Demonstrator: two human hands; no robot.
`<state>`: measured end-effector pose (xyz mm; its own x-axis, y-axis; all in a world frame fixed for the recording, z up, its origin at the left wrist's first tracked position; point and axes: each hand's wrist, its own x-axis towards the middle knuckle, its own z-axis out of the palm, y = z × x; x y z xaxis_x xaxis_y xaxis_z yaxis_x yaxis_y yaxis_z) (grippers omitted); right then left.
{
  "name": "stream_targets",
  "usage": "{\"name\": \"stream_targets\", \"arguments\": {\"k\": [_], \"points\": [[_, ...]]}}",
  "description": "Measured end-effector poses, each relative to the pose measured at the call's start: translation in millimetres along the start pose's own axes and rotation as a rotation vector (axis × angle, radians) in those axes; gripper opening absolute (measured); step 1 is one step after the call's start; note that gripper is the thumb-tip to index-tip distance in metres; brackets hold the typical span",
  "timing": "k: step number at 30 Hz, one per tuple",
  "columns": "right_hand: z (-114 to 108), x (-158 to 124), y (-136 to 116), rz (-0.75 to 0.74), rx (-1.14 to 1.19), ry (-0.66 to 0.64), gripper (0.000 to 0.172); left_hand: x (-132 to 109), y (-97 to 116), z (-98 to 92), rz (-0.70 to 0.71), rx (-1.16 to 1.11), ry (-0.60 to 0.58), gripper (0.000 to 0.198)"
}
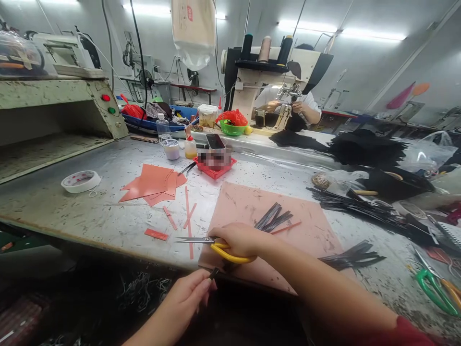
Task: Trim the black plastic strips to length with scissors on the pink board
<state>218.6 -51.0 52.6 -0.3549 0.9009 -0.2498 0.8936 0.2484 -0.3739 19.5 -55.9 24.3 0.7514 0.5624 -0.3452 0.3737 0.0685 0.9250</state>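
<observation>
My right hand (pixel 239 239) is closed on a pair of yellow-handled scissors (pixel 233 255), whose blades point left over the table edge area. Below it, my left hand (pixel 192 290) pinches a dark strip (pixel 213 274) at the front edge of the table; most of that strip is hidden. Beyond my right wrist, a bundle of black strips (pixel 272 217) lies on a pinkish board (pixel 306 216). Another fan of black strips (pixel 356 255) rests at the board's right side. Left of the scissors are thin coral strips (pixel 187 206) and a short coral piece (pixel 156 234).
Coral leather pieces (pixel 151 181), a tape roll (pixel 80 181) and a red basket (pixel 212 168) occupy the table's left and middle. Green-handled scissors (pixel 434 290) and black material (pixel 367 146) lie at right. Behind, a person works at a sewing machine (pixel 248 91).
</observation>
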Motion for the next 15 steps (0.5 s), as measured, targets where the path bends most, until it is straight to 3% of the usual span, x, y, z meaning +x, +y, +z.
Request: {"name": "stream_targets", "arguments": {"k": [4,6,8,11,15], "points": [[-14.6,-10.8,-1.2,0.043,0.026,0.082,0.038,1.4,4.3,1.3,0.03,-0.02,0.06,0.052],[-29.7,-27.6,-6.1,0.085,0.112,0.234,0.036,1.7,8.7,1.8,0.056,-0.037,0.101,0.051],[-44.7,-50.1,-15.9,0.085,0.332,0.467,0.035,4.1,16.6,2.6,0.103,-0.051,0.145,0.049],[-54.0,-82.3,-38.0,-0.043,0.818,0.803,0.036,13.2,36.2,6.9,0.228,-0.061,0.227,0.045],[-34.2,-94.8,-64.1,-0.121,1.193,1.028,0.036,26.0,68.3,22.4,0.384,-0.066,0.259,0.041]]}}
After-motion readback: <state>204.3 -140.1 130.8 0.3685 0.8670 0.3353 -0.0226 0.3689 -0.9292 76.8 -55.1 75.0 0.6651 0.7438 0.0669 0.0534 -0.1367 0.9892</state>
